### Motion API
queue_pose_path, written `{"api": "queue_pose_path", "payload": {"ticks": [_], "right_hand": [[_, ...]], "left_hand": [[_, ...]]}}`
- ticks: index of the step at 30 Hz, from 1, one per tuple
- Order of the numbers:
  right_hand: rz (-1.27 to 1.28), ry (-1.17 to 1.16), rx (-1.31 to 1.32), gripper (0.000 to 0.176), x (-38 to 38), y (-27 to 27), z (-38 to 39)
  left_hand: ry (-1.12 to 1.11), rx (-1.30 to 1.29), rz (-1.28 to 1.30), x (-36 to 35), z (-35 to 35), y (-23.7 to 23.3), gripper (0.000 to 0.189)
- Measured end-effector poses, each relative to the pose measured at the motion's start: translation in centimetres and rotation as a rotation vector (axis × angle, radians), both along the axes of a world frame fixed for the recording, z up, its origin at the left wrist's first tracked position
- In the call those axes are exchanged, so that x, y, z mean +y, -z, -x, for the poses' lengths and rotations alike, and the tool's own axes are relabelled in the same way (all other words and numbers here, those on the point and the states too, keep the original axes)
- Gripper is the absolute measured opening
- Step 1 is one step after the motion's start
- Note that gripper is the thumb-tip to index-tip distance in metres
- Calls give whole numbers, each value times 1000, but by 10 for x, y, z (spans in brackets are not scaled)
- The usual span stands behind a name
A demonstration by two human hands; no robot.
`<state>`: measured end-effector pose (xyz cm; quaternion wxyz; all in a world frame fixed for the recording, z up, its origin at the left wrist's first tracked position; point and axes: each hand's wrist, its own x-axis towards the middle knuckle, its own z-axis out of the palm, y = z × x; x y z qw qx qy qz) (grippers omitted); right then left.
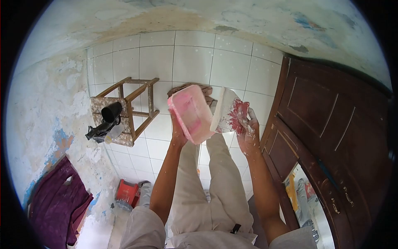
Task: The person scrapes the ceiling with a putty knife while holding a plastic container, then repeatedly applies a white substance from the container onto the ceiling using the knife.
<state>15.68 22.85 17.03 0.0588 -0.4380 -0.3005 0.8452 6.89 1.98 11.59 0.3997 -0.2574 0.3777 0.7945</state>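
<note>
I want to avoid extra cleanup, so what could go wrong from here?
Pale residue on the scraper in the right hand could drop onto the tiled floor, which shows white specks. The pink tub, apparently held by the left hand alone, might slip. The black container on the wooden stool could fall if the stool is bumped.

Left hand partly hidden behind pink tub, brown cloth half covered, mirror cropped
</note>
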Motion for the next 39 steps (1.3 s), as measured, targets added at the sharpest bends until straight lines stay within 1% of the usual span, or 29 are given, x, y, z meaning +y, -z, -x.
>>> {"api": "queue_pose_path", "payload": {"ticks": [1, 4, 9, 13, 16, 19, 23, 26, 30, 33, 34, 37, 39], "right_hand": [[20, -12, 3, 36, 4, 6, 3], [84, -42, 15, 33, 10, 31, 13], [194, -22, 52, 28, 13, 113, 28], [238, 60, -9, 27, 20, 185, 68], [186, 60, -24, 26, 29, 228, 107], [217, 112, -63, 26, 45, 280, 139], [175, 215, -90, 25, 64, 321, 186], [158, 290, -142, 24, 81, 346, 212], [127, 375, -85, 20, 102, 387, 231], [127, 434, -68, 18, 118, 391, 250], [148, 457, -38, 16, 122, 384, 257], [184, 530, -67, 19, 131, 357, 271], [193, 540, -59, 15, 137, 338, 275]], "left_hand": [[-70, -25, -43, 0, 0, 6, 85], [-124, -41, -18, -7, -2, 26, 84], [-213, -88, 33, -16, -12, 56, 83], [-257, -117, 73, -17, -13, 78, 83], [-292, -146, 42, -23, -17, 101, 82], [-323, -185, 41, -31, -17, 117, 82], [-334, -188, 95, -43, -12, 133, 81], [-372, -188, 81, -53, -11, 147, 82], [-370, -213, 115, -58, -6, 150, 82], [-354, -212, 135, -61, -3, 153, 82], [-350, -209, 140, -62, -3, 156, 82], [-336, -211, 132, -66, -6, 165, 82], [-317, -211, 131, -64, -4, 166, 82]]}}
